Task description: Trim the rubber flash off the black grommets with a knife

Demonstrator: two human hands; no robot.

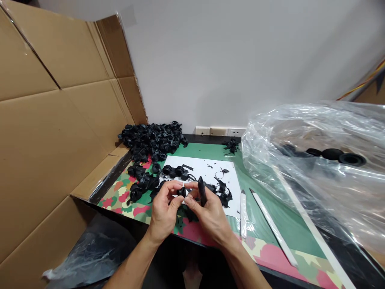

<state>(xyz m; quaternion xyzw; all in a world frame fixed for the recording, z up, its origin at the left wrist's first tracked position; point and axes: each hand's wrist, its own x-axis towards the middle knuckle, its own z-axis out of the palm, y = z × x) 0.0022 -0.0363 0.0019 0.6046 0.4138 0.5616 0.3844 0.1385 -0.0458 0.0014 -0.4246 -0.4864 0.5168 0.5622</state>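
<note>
My left hand (165, 206) is closed, its thumb and fingers pinching a small ribbed black rubber part (181, 192). Close against it, my right hand (209, 208) is closed around a black pen-like tool (201, 192) that points up between the fingers. The right thumb and fingertip also meet at the edge of the ribbed part; whether they grip it I cannot tell. Beneath both hands lies a white sheet (231, 170), with black rubber scraps (224, 194) to the right and several black rubber parts (174, 171) behind.
A heap of black parts (153, 138) sits at the back left beside a tall cardboard panel (75, 108). Two white sticks with dark tips (243, 216) lie at right. A clear plastic bag (270, 120) holds black round parts (332, 154). More scraps (231, 146) lie near the wall sockets (218, 131).
</note>
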